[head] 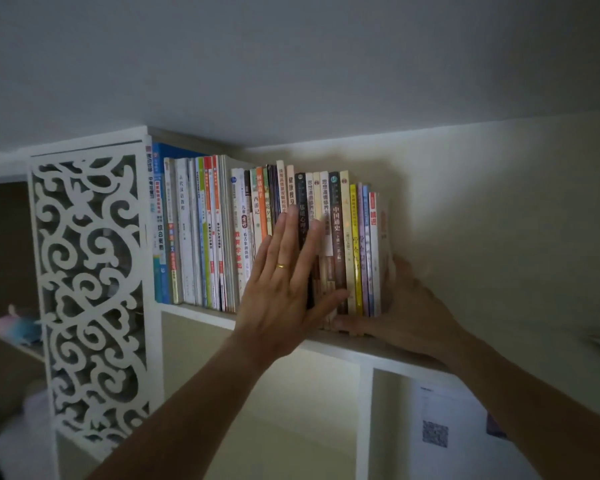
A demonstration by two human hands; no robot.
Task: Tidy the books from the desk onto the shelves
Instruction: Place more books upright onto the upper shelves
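A long row of upright books fills the top white shelf, from a tall blue one at the left to a thin pale book at the right end. My left hand lies flat, fingers spread, against the spines in the middle of the row, a gold ring on one finger. My right hand cups the right end of the row, fingers behind the last book and thumb under the books at the shelf's front edge.
A white carved lattice panel stands left of the books. Below the shelf are open compartments split by a white divider; a sheet with a QR code hangs lower right. The ceiling is close above. A soft toy sits far left.
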